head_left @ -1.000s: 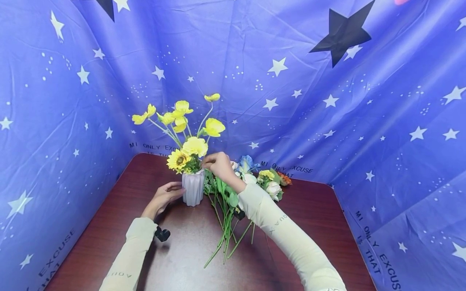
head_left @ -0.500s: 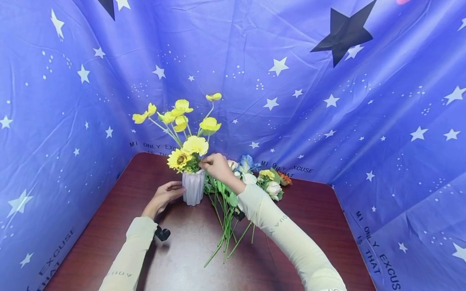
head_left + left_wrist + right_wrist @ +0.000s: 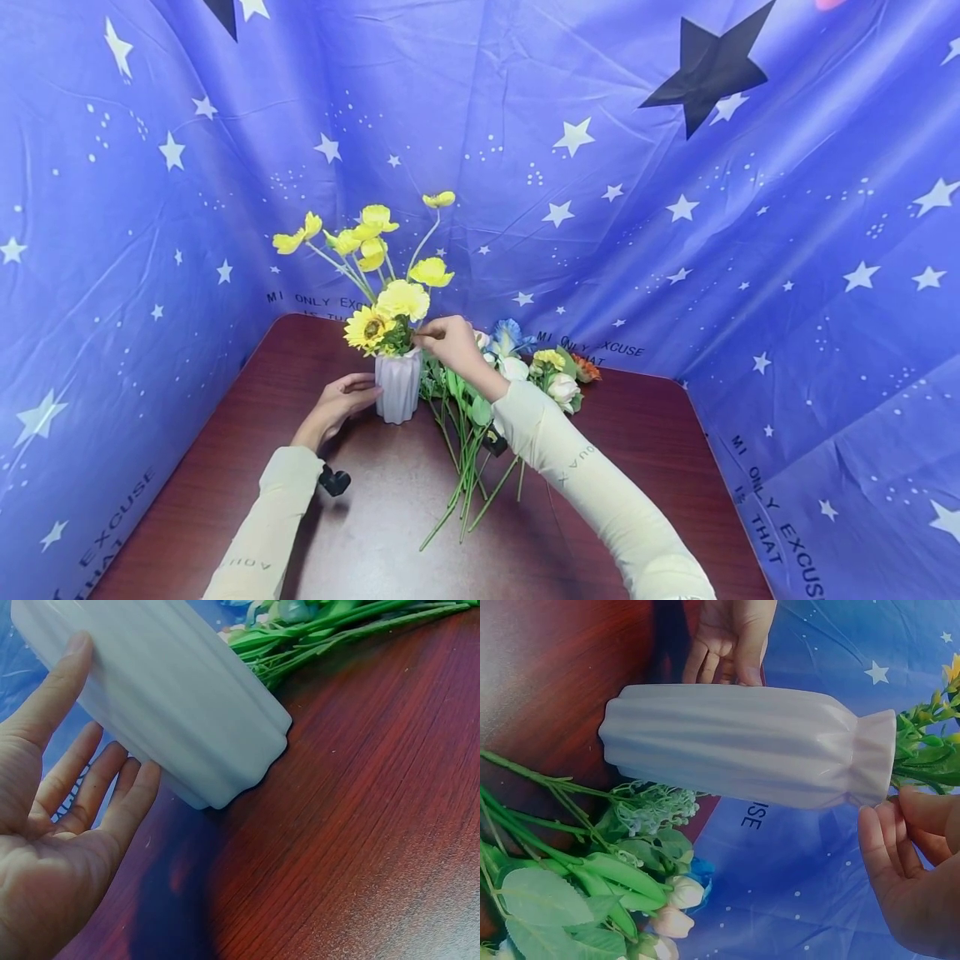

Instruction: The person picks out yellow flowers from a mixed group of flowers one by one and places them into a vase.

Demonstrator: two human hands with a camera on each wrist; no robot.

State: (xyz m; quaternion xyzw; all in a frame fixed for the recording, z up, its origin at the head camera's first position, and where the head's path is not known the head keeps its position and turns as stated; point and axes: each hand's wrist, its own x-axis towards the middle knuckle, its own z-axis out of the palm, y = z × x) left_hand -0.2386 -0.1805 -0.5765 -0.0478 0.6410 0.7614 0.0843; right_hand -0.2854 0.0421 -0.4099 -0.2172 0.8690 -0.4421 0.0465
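A pale, fluted vase [image 3: 398, 388] stands upright on the table, holding several yellow flowers [image 3: 376, 220] and a sunflower [image 3: 368, 330]. At its mouth, the thumb and fingers of my right hand [image 3: 451, 343] pinch what looks like the stem of a yellow poppy-like flower [image 3: 432, 272]; the fingers hide most of that stem. In the right wrist view, this hand [image 3: 922, 874] is right beside the rim. My left hand [image 3: 342, 407] rests its fingertips against the vase's left side. The left wrist view has its thumb and loosely bent fingers touching the vase wall [image 3: 165, 697] without wrapping round it.
Right of the vase lies a pile of loose flowers with green stems [image 3: 465, 475], with white, blue and orange blooms [image 3: 588, 368]. The dark red table [image 3: 645, 483] is enclosed by blue star-printed cloth [image 3: 480, 167]. A black wrist device [image 3: 333, 481] hangs under the left sleeve.
The right yellow flower head has turned and shifted slightly left and down. My right fingers have moved very slightly left at the vase mouth. My left hand and the vase have stayed put.
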